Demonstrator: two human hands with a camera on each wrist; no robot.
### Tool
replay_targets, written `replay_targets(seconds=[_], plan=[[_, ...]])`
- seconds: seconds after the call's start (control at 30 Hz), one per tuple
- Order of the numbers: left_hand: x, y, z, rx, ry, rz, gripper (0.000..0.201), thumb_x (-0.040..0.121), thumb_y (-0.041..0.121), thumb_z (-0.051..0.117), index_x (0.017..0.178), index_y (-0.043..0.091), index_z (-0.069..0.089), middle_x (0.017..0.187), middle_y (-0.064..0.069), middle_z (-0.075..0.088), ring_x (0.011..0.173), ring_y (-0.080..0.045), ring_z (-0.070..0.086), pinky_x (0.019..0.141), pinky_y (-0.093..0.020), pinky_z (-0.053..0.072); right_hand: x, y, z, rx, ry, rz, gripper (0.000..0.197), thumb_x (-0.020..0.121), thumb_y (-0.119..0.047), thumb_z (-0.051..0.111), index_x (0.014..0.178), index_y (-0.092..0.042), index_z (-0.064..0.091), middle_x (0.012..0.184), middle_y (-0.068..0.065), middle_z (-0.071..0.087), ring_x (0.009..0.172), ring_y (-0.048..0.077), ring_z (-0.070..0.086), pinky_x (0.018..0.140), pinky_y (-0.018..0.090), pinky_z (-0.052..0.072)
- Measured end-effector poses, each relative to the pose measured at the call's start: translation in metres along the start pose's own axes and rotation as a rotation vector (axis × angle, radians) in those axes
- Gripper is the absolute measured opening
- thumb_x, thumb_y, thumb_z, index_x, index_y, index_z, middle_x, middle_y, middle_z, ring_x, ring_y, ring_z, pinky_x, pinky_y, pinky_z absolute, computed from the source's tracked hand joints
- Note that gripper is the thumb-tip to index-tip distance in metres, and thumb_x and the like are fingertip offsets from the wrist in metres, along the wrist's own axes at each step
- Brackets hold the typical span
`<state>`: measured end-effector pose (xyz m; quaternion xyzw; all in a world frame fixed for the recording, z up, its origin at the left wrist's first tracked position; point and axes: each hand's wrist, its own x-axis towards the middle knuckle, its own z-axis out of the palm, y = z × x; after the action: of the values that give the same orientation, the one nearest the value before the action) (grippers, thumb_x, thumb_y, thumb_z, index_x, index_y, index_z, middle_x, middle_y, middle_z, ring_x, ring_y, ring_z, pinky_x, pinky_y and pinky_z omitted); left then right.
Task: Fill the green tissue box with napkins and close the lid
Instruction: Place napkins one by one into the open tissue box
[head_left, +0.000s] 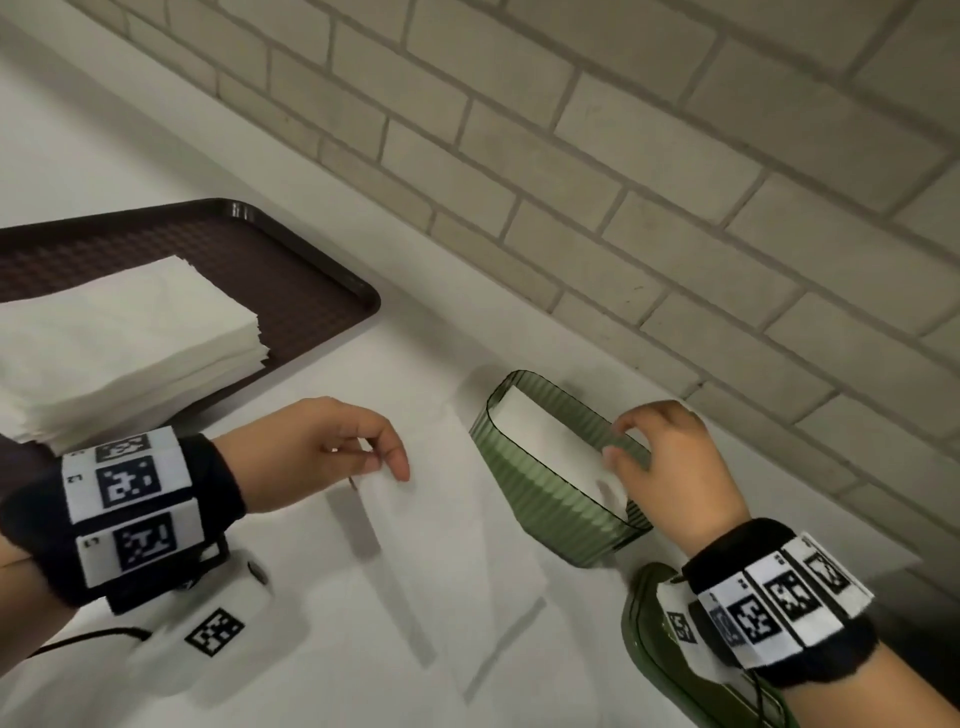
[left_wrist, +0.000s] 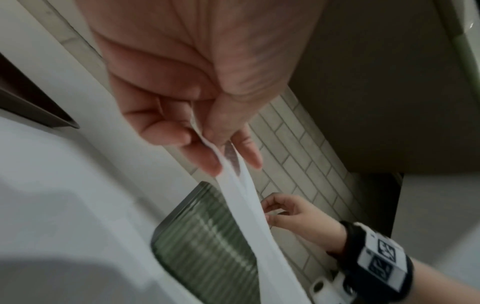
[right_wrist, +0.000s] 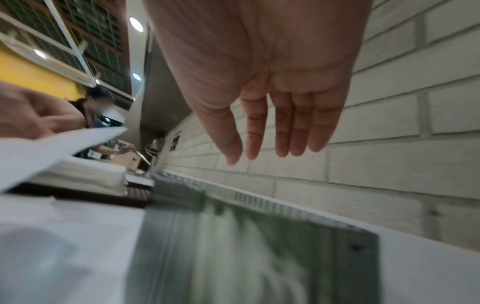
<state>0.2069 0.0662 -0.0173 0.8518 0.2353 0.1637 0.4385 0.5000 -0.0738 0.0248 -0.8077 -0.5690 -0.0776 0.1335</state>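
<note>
The green ribbed tissue box (head_left: 550, 499) stands open on the white counter, with white napkins (head_left: 550, 441) lying inside it. My left hand (head_left: 387, 462) pinches one white napkin (head_left: 447, 519) by its edge between thumb and fingers, just left of the box; the sheet hangs down toward the counter. The left wrist view shows that pinch (left_wrist: 221, 148) with the napkin (left_wrist: 241, 205) trailing past the box (left_wrist: 202, 236). My right hand (head_left: 618, 441) hovers over the box's near end, fingers relaxed and holding nothing (right_wrist: 259, 152). The green lid (head_left: 641, 654) lies under my right wrist.
A dark brown tray (head_left: 291, 270) at the left carries a thick stack of white napkins (head_left: 119, 343). A brick wall (head_left: 675, 182) runs close behind the box. In the right wrist view another person works farther along the counter.
</note>
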Motion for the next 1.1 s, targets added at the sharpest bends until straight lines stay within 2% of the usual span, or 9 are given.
replay_targets(seconds=[0.07, 0.17, 0.23, 0.3, 0.37, 0.47, 0.6, 0.8, 1.1], plan=[[-0.001, 0.006, 0.0, -0.095, 0.026, 0.015, 0.032, 0.09, 0.003, 0.058, 0.079, 0.031, 0.071, 0.055, 0.025, 0.056, 0.054, 0.0, 0.048, 0.053, -0.005, 0.036, -0.012, -0.02, -0.005, 0.152, 0.032, -0.042, 0.006, 0.084, -0.023, 0.068, 0.085, -0.018, 0.065, 0.087, -0.002, 0.061, 0.08, 0.011, 0.056, 0.066, 0.01, 0.037], [-0.004, 0.013, 0.002, -0.273, 0.054, 0.04, 0.024, 0.088, 0.011, 0.062, 0.084, 0.033, 0.071, 0.069, 0.017, 0.066, 0.056, -0.001, 0.048, 0.054, -0.009, 0.038, -0.032, -0.048, -0.005, 0.446, -0.14, 0.09, 0.035, 0.082, -0.053, 0.058, 0.067, -0.022, 0.06, 0.058, -0.001, 0.054, 0.054, 0.011, 0.048, 0.054, 0.018, 0.039], [-0.004, 0.015, 0.003, -0.356, 0.098, 0.042, 0.021, 0.079, 0.022, 0.059, 0.086, 0.036, 0.071, 0.085, 0.011, 0.071, 0.06, -0.001, 0.05, 0.055, -0.013, 0.041, -0.041, -0.056, -0.002, 0.562, -0.227, 0.177, 0.057, 0.074, -0.075, 0.048, 0.061, -0.019, 0.052, 0.056, -0.006, 0.044, 0.055, 0.009, 0.042, 0.057, 0.022, 0.037], [-0.004, 0.015, 0.005, -0.38, 0.165, 0.036, 0.024, 0.075, 0.025, 0.057, 0.087, 0.04, 0.071, 0.081, 0.008, 0.07, 0.06, -0.002, 0.05, 0.056, -0.013, 0.042, -0.048, -0.058, 0.0, 0.792, -0.319, 0.253, 0.076, 0.064, -0.084, 0.048, 0.076, -0.01, 0.06, 0.07, 0.0, 0.06, 0.069, 0.014, 0.058, 0.07, 0.03, 0.046], [-0.003, 0.016, 0.006, -0.384, 0.224, 0.03, 0.025, 0.074, 0.026, 0.057, 0.089, 0.041, 0.071, 0.073, 0.005, 0.067, 0.056, -0.003, 0.047, 0.055, -0.011, 0.041, -0.053, -0.057, -0.003, 1.055, -0.38, 0.341, 0.07, 0.068, -0.068, 0.064, 0.104, -0.008, 0.065, 0.098, 0.012, 0.071, 0.089, 0.024, 0.068, 0.076, 0.034, 0.053], [0.0, 0.017, 0.009, -0.413, 0.274, 0.031, 0.028, 0.075, 0.025, 0.057, 0.092, 0.043, 0.07, 0.091, 0.003, 0.07, 0.052, -0.002, 0.048, 0.055, -0.011, 0.043, -0.06, -0.053, -0.004, 1.3, -0.337, 0.408, 0.051, 0.068, -0.028, 0.077, 0.116, -0.012, 0.065, 0.109, 0.006, 0.072, 0.101, 0.024, 0.068, 0.077, 0.029, 0.056], [0.007, 0.02, 0.018, -0.396, 0.27, 0.046, 0.027, 0.081, 0.022, 0.058, 0.097, 0.041, 0.067, 0.106, 0.002, 0.069, 0.054, -0.002, 0.051, 0.059, -0.015, 0.048, -0.062, -0.043, -0.001, 1.333, -0.235, 0.426, 0.071, 0.043, -0.047, 0.089, 0.106, -0.018, 0.071, 0.108, 0.007, 0.072, 0.094, 0.023, 0.068, 0.073, 0.032, 0.051], [0.017, 0.025, 0.026, -0.393, 0.269, 0.035, 0.034, 0.09, 0.002, 0.057, 0.1, 0.033, 0.066, 0.101, 0.018, 0.069, 0.057, -0.001, 0.055, 0.061, -0.013, 0.049, -0.061, -0.036, -0.004, 1.352, -0.134, 0.512, 0.03, 0.085, -0.014, 0.06, 0.115, -0.012, 0.063, 0.104, 0.011, 0.072, 0.074, 0.02, 0.066, 0.054, 0.028, 0.055], [0.02, 0.019, 0.034, -0.37, 0.24, 0.007, 0.037, 0.09, 0.003, 0.058, 0.107, 0.036, 0.064, 0.055, 0.016, 0.06, 0.059, -0.001, 0.053, 0.061, -0.013, 0.045, -0.064, -0.035, -0.006, 1.572, -0.317, 0.615, 0.019, 0.07, -0.012, 0.065, 0.086, -0.012, 0.075, 0.1, 0.006, 0.074, 0.085, 0.011, 0.071, 0.066, 0.019, 0.057]])
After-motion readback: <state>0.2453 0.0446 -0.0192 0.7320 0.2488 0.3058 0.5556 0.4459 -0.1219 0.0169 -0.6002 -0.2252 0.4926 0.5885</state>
